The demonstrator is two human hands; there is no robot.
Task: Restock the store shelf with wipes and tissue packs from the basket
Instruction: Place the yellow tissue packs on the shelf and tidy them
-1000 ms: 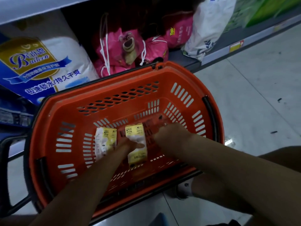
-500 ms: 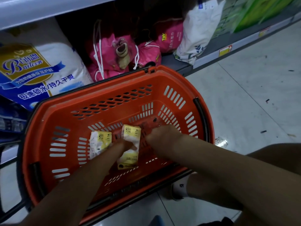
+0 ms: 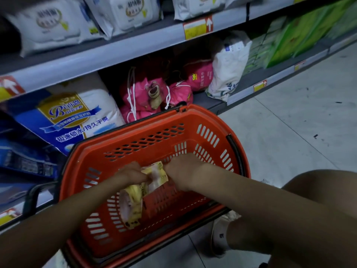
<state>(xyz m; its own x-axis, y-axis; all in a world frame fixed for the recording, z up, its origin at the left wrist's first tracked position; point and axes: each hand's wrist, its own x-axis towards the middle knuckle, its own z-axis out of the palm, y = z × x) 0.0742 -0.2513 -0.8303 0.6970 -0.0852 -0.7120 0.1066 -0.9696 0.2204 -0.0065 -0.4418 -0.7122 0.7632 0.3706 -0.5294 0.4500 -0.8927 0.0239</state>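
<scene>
An orange shopping basket (image 3: 208, 120) stands on the floor against the lowest shelf. Both my hands are inside it. My left hand (image 3: 133, 174) grips two small yellow tissue packs. One pack (image 3: 157, 176) is raised between my hands. The other pack (image 3: 131, 206) hangs below my left wrist, above the basket floor. My right hand (image 3: 181, 169) is curled against the right edge of the raised pack and seems to pinch it. Its fingertips are hidden.
White wipes packs (image 3: 131, 10) lie on the upper shelf (image 3: 135, 45). On the lowest shelf sit a big blue-and-white pack (image 3: 77, 117), pink drawstring bags (image 3: 152, 93), a white bag (image 3: 229, 68) and green packs (image 3: 289, 39). My bent leg (image 3: 318, 190) and shoe (image 3: 220, 238) are at the right.
Both yellow packs have come up off the basket floor in my left hand. My right hand has closed in on the raised one. The view has tilted up and shows the upper shelf.
</scene>
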